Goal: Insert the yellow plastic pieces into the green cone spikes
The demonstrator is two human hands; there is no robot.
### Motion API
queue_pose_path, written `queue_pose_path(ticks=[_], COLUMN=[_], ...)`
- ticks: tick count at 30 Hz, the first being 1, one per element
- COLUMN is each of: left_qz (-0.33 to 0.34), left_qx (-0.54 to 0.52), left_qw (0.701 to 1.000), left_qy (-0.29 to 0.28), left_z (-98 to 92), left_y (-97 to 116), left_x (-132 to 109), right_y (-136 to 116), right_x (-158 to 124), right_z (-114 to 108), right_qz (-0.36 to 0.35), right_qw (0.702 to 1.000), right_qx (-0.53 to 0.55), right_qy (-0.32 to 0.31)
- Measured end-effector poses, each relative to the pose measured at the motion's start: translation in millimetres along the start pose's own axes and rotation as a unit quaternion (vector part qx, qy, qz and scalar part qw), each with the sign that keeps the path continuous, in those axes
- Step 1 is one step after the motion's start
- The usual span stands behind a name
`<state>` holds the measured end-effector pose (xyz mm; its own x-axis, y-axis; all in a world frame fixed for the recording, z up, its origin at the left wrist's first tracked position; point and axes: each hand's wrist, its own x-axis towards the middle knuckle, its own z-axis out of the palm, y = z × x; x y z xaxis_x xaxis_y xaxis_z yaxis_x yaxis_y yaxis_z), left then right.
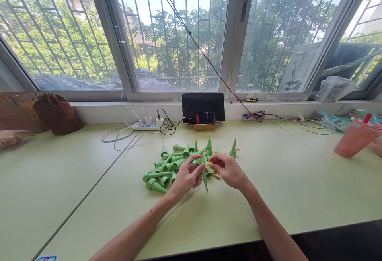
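Note:
My left hand [187, 176] is closed round a green plastic watering spike [204, 180], its pointed end slanting down towards me. In my right hand [232, 170], thumb and fingers pinch a small yellow plastic piece [208, 164], which touches the side of the spike near its wide end. Just beyond and to the left of my hands lies a heap of green spikes [179, 162], some on their sides and some standing point up. Small yellow pieces [216, 176] are scattered behind my right hand, partly hidden by it.
A phone [204, 117] leans against a dark tablet [219, 104] at the back. Left of them lie a power strip [146, 126] and cables. A red drink cup [356, 138] stands right, a brown bag [58, 113] left. The table's front edge [331, 230] runs nearby.

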<state>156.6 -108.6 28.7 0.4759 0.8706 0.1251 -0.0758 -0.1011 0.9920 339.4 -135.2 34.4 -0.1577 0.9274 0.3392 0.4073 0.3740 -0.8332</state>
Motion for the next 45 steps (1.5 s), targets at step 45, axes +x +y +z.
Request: queue_pose_path(ticks=[45], left_qz=[0.006], left_qx=[0.010], left_qw=[1.000], left_qy=[0.000], left_z=[0.4], left_y=[-3.8], left_x=[0.6], right_y=[0.1], right_x=[-1.2], right_z=[2.5], right_qz=[0.007], right_qw=[0.999], right_qx=[-0.032], right_qy=[-0.018])
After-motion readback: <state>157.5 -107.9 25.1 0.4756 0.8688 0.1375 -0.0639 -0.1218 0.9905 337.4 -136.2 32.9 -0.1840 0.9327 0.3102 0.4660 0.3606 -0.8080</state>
